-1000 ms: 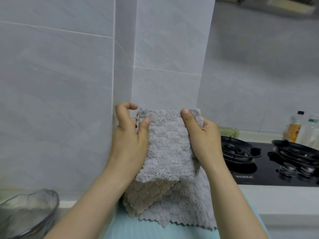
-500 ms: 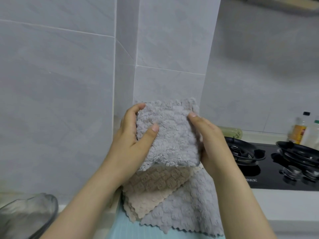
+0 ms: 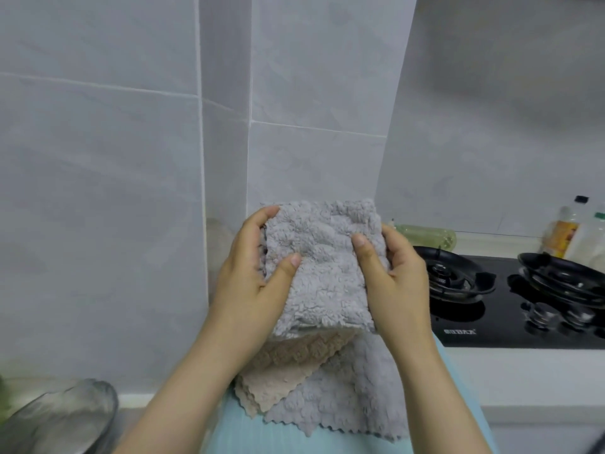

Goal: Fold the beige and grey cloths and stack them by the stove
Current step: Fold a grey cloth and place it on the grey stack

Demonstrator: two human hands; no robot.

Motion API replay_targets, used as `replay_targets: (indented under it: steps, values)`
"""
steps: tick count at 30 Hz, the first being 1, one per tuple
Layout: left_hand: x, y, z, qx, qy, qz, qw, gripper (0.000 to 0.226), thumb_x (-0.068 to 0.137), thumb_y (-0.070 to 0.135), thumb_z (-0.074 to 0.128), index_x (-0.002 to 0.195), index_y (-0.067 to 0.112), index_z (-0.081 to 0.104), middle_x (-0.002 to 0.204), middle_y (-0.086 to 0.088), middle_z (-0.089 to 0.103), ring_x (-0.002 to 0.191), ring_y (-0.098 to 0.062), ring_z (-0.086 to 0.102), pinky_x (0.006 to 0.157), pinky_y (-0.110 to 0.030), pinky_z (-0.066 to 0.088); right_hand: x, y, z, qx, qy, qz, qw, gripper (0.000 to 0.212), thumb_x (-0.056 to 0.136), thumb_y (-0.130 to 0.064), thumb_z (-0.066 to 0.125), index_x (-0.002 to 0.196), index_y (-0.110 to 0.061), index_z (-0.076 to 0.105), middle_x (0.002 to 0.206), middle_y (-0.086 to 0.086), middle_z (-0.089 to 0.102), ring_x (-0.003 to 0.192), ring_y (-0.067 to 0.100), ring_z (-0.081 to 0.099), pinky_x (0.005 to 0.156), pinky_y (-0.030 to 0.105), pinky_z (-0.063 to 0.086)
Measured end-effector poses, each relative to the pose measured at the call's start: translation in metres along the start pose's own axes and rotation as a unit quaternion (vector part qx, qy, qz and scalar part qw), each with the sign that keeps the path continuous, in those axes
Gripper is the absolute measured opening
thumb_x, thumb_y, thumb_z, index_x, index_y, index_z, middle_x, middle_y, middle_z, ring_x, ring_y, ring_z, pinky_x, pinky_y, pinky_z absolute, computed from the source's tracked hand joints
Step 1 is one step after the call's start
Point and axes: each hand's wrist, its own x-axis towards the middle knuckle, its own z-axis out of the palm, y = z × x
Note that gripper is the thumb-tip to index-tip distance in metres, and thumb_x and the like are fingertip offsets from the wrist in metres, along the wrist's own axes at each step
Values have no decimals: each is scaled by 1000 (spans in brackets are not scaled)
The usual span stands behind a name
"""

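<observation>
Cloth (image 3: 324, 273) slightly lower than before

I hold the folded cloth (image 3: 322, 263) between my left hand (image 3: 253, 280) and right hand (image 3: 393, 273), in front of the wall corner. Beneath it the upper loose cloth (image 3: 281, 371) lies on the lower loose cloth (image 3: 343, 398). To my right the stove (image 3: 510, 309) sits on the worktop (image 3: 523, 378), with a lying bottle (image 3: 425, 235) and 2 upright bottles (image 3: 561, 237) behind it; a bowl (image 3: 65, 417) sits at my far left.
</observation>
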Motion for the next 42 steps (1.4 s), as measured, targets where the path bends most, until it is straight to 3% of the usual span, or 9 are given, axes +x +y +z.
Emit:
replay_targets:
  steps: [2, 9, 16, 22, 24, 28, 33, 39, 42]
  values:
    - [11, 20, 3, -7, -18, -12, 1000, 53, 90, 28, 58, 136, 43, 35, 141, 23, 40, 127, 4, 40, 89, 0, 36, 12, -14, -12, 1, 6, 23, 1000, 25, 94, -35, 60, 116, -25, 65, 106, -13, 71, 98, 6, 66, 89, 44, 53]
    - [66, 132, 17, -38, -54, -34, 997, 51, 87, 43, 60, 132, 44, 38, 135, 20, 49, 123, 1, 48, 102, -31, 44, 71, -99, -82, -1, 17, 69, 997, 20, 94, -33, 61, 112, -27, 66, 104, -13, 73, 99, 4, 67, 88, 43, 55]
    - [93, 271, 56, -57, -110, -4, 992, 46, 90, 35, 59, 129, 48, 39, 133, 27, 47, 124, 2, 46, 102, -27, 42, 114, -194, -192, -51, 53, 79, 994, 24, 93, -36, 60, 114, -26, 65, 103, -11, 72, 96, 4, 68, 84, 41, 57]
    - [69, 361, 126, -41, -144, 36, 988, 33, 91, 33, 56, 120, 47, 49, 127, 24, 48, 106, 23, 41, 77, 6, 30, 111, -229, -309, -118, 80, 67, 987, 51, 87, -58, 55, 125, -24, 60, 116, -9, 67, 108, 8, 62, 92, 44, 53]
    - [55, 384, 153, -48, -151, 32, 987, 32, 91, 34, 55, 120, 48, 47, 125, 26, 45, 98, 29, 38, 74, 8, 29, 107, -234, -349, -127, 90, 71, 985, 51, 88, -57, 56, 126, -24, 59, 119, -9, 67, 111, 8, 61, 94, 41, 52]
    - [32, 421, 211, -67, -171, 22, 983, 33, 91, 37, 55, 118, 52, 45, 125, 27, 43, 104, 20, 40, 76, -2, 33, 98, -241, -421, -130, 100, 81, 983, 31, 93, -41, 58, 119, -25, 63, 110, -13, 69, 102, 3, 64, 86, 30, 52]
    - [18, 441, 282, -75, -200, 21, 977, 35, 90, 37, 55, 123, 46, 47, 125, 24, 44, 102, 21, 39, 75, 0, 32, 96, -226, -495, -131, 136, 103, 977, 20, 92, -30, 62, 112, -26, 64, 102, -15, 70, 92, -7, 64, 74, 11, 49]
    - [30, 437, 374, -80, -244, 21, 966, 37, 91, 37, 56, 126, 44, 47, 126, 22, 44, 101, 21, 38, 73, 3, 31, 115, -179, -560, -151, 163, 124, 967, 12, 92, -29, 63, 103, -35, 62, 94, -20, 69, 87, -10, 64, 74, 13, 51]
    - [43, 428, 420, -95, -264, 14, 960, 37, 91, 36, 56, 126, 44, 47, 127, 22, 44, 105, 20, 37, 72, 5, 31, 131, -149, -589, -176, 183, 141, 957, 20, 92, -32, 62, 112, -31, 61, 99, -20, 68, 89, -11, 63, 74, 13, 52]
